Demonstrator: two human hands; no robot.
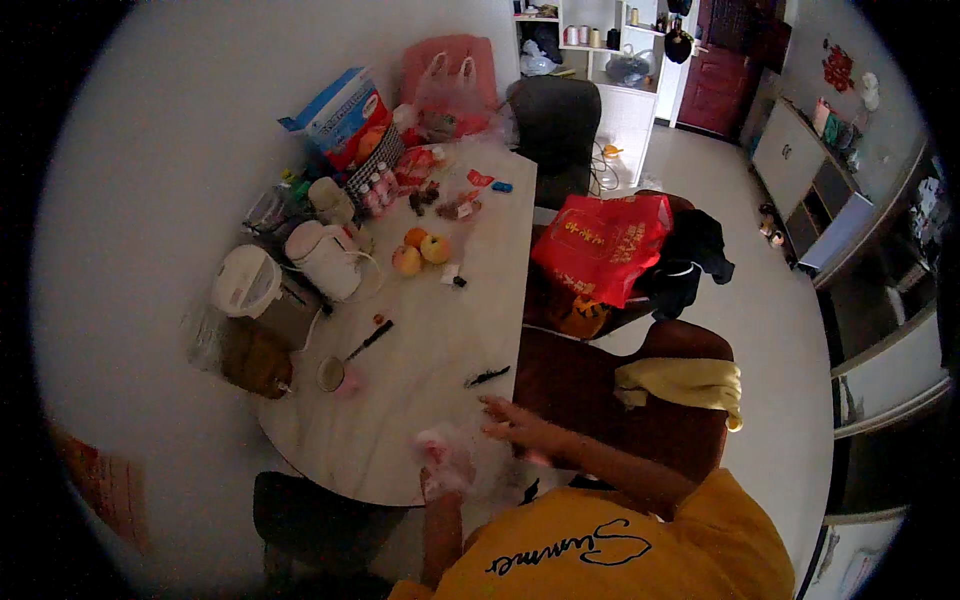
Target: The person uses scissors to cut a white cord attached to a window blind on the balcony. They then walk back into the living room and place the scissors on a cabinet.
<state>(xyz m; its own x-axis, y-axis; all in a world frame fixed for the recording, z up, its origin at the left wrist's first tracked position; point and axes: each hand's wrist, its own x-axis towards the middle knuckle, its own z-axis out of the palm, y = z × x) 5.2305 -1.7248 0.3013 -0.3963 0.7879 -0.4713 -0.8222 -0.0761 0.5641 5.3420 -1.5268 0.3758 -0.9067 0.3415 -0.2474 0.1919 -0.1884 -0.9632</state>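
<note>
My left hand point(444, 481) is at the near edge of the marble-patterned table, holding a crumpled clear plastic bag point(448, 444) with something pinkish in it. The film covers most of the fingers, and blur hides the grip. Just to the right, my right hand point(529, 431) hovers by the table's edge with fingers apart and nothing seen in it. Beyond its fingertips lies a thin black object point(487, 376). Farther left on the table point(427, 345) are a cup point(330, 373) and a slim tool with a black handle point(373, 337).
Two apples point(435, 248) and an orange fruit point(415, 237) sit mid-table. A white electric kettle point(330, 262), a lidded container point(246, 281) and a woven basket point(375, 161) line the wall side. At right, chairs hold a red bag point(604, 244) and a yellow cloth point(682, 382).
</note>
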